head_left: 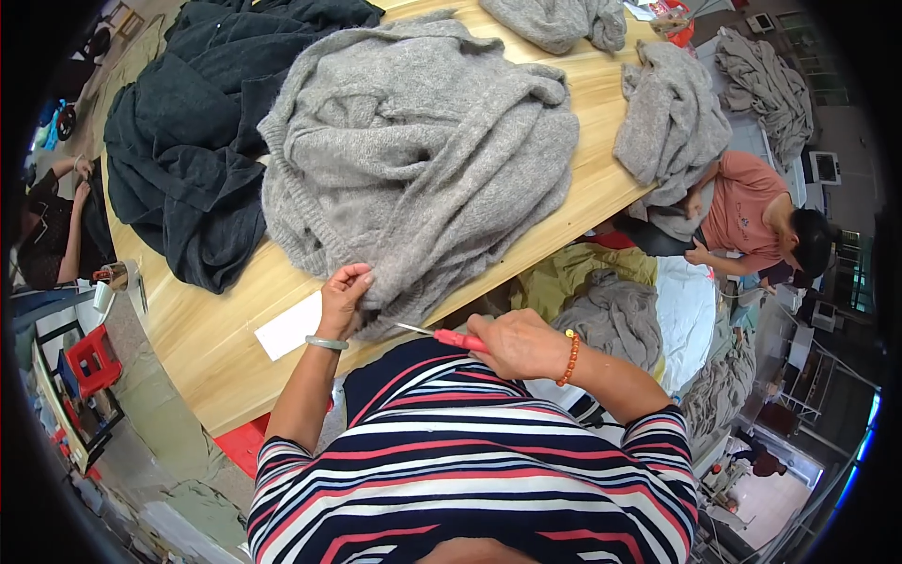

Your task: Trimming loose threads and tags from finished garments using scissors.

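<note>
A large heap of grey knitwear (pixel 423 150) lies on the table in front of me. At its near corner my left hand (pixel 344 296) is closed, thumb and fingers pinching the edge of the grey knit. My right hand (pixel 520 346) is wrapped round the red handle of a thin-shafted metal hand tool (pixel 457 339). Its slim shaft points left toward the pinched knit, near the table's front edge. The exact shape of the tip is too small to tell. Beside my left wrist lies a white sheet of paper (pixel 289 325).
Black knitwear (pixel 188 141) is piled on the table's (pixel 225 367) left side. More grey knits (pixel 672 122) lie at the right end. Beyond it, a seated person (pixel 752 211) handles grey cloth; another person (pixel 56 226) sits at far left. A red stool (pixel 92 362) stands left.
</note>
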Demonstrator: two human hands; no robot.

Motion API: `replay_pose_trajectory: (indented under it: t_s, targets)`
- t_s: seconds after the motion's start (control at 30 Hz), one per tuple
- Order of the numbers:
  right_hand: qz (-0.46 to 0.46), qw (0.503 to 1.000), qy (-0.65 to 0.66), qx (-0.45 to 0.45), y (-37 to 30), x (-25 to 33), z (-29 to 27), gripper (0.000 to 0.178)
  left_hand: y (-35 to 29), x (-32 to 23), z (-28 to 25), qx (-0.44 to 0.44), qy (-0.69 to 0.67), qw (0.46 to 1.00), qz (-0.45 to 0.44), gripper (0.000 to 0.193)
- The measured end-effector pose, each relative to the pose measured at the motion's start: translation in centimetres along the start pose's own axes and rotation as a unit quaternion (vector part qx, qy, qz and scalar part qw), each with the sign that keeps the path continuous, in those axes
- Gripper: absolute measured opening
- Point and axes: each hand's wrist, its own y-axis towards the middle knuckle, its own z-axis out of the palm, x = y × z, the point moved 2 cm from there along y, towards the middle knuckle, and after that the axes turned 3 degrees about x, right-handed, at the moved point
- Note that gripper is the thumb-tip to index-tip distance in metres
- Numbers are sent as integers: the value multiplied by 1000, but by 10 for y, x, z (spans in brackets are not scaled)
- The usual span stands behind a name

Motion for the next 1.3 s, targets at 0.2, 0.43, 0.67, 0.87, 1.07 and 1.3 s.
replay_pose_trajectory:
  t_s: [0.2, 0.43, 0.67, 0.87, 1.07, 1.3]
  targets:
    - [38, 991, 22, -129, -2, -18, -17, 24, 3, -42, -7, 35, 161, 986, 24, 21]
    - [56, 969, 83, -227, -12, -33, -22, 26, 138, -133, -56, -192, 243, 926, 216, 11]
    - [78, 969, 163, -166, -12, -71, -31, 25, 112, -194, 32, -232, 623, 615, 423, 14]
    - [-22, 976, 123, -178, -1, -90, -69, 24, 4, -250, 278, 157, 519, 545, 639, 17]
    - [-83, 833, 6, -548, -33, -154, -147, 25, -27, -227, 399, 491, 443, 373, 651, 4]
    - [217, 867, -115, -433, -127, -296, -301, 51, 74, -198, 493, 272, 539, 344, 719, 26]
